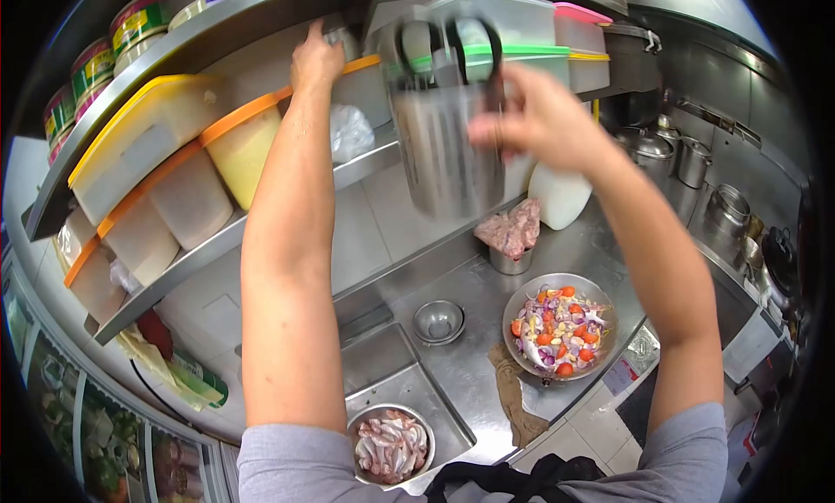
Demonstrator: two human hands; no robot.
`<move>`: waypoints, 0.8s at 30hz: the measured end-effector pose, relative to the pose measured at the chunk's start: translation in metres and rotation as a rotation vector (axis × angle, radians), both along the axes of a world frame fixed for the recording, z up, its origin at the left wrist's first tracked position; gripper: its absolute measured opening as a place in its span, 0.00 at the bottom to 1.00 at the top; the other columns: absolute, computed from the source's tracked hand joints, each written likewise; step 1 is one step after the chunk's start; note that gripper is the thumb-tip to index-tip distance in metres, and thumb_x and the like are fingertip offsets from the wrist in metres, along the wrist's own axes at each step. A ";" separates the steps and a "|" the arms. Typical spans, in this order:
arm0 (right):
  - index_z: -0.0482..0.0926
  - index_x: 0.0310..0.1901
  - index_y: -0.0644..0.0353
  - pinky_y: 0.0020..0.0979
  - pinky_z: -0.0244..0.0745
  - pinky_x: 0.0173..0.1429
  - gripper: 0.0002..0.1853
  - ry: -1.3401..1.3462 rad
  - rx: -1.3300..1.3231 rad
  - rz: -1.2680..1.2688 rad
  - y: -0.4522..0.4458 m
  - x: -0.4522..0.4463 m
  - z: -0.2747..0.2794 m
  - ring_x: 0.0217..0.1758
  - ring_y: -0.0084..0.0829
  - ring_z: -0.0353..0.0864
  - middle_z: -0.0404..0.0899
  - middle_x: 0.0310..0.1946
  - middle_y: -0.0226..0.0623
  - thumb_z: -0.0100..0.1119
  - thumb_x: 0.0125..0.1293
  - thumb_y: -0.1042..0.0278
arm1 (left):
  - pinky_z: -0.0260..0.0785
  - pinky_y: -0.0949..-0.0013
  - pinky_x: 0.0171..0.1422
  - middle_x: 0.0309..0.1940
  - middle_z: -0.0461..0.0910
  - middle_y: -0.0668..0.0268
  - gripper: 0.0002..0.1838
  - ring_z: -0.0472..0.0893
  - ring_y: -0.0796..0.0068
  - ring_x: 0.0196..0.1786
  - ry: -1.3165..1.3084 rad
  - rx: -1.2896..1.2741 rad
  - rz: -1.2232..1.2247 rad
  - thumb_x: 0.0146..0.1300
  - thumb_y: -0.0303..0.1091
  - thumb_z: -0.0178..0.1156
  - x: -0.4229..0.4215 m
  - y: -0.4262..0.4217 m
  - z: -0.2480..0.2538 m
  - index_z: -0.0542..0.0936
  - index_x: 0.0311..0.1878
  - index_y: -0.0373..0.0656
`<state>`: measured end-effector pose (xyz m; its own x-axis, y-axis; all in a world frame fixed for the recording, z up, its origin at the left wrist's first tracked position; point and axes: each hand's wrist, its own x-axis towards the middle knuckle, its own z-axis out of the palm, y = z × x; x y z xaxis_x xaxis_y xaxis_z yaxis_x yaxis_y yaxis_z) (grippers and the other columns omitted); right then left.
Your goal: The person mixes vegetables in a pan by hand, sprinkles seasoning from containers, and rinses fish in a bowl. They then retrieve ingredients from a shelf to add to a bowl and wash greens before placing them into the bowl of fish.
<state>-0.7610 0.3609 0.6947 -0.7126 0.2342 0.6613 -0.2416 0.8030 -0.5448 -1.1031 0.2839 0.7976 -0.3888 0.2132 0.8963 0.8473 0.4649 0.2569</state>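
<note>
though blurry, cylinder in right hand

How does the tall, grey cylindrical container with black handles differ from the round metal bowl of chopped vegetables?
Shape: the tall, grey cylindrical container is narrow, while the round metal bowl is wide and low.
Contents: the container has black looped handles sticking out; the bowl holds chopped red, purple and pale vegetables.
Place: the right hand holds the container up; the bowl rests on the steel counter.
Both are open-topped.
</note>
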 end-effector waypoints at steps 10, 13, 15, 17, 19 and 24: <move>0.73 0.41 0.57 0.40 0.74 0.33 0.25 -0.403 -0.073 0.062 -0.032 0.087 -0.296 0.30 0.40 0.82 0.78 0.25 0.39 0.75 0.53 0.49 | 0.66 0.54 0.70 0.61 0.77 0.49 0.35 0.75 0.48 0.66 -0.105 -0.182 0.070 0.64 0.51 0.61 -0.073 0.043 0.031 0.64 0.73 0.54; 0.73 0.43 0.55 0.48 0.73 0.36 0.27 -0.498 -0.021 0.098 -0.033 0.084 -0.369 0.33 0.51 0.82 0.80 0.28 0.46 0.69 0.56 0.41 | 0.69 0.52 0.66 0.58 0.79 0.48 0.30 0.77 0.48 0.63 -0.190 -0.080 0.144 0.65 0.48 0.61 -0.056 0.043 0.039 0.68 0.69 0.53; 0.72 0.44 0.55 0.50 0.73 0.37 0.27 -0.599 -0.019 0.109 -0.034 0.079 -0.399 0.34 0.53 0.83 0.81 0.29 0.47 0.68 0.57 0.42 | 0.71 0.51 0.63 0.55 0.80 0.48 0.25 0.79 0.48 0.60 -0.141 -0.019 0.151 0.65 0.45 0.62 -0.054 0.037 0.037 0.73 0.65 0.52; 0.72 0.45 0.55 0.51 0.73 0.37 0.27 -0.651 -0.017 0.098 -0.035 0.073 -0.418 0.35 0.53 0.83 0.82 0.29 0.47 0.68 0.57 0.42 | 0.71 0.52 0.63 0.55 0.81 0.49 0.22 0.79 0.49 0.61 -0.141 -0.023 0.120 0.65 0.44 0.63 -0.051 0.024 0.045 0.76 0.61 0.51; 0.71 0.45 0.54 0.51 0.73 0.38 0.27 -0.705 -0.012 0.092 -0.035 0.068 -0.436 0.36 0.54 0.83 0.82 0.30 0.47 0.69 0.57 0.43 | 0.72 0.53 0.62 0.55 0.81 0.52 0.20 0.79 0.50 0.60 -0.027 -0.012 0.205 0.65 0.44 0.63 -0.054 0.011 0.054 0.79 0.58 0.51; 0.71 0.43 0.55 0.50 0.74 0.38 0.25 -0.586 -0.046 0.039 -0.031 0.055 -0.493 0.37 0.52 0.83 0.82 0.31 0.45 0.70 0.55 0.47 | 0.72 0.55 0.66 0.60 0.78 0.51 0.22 0.76 0.51 0.64 -0.196 -0.180 0.430 0.65 0.37 0.59 -0.055 -0.030 0.073 0.77 0.62 0.45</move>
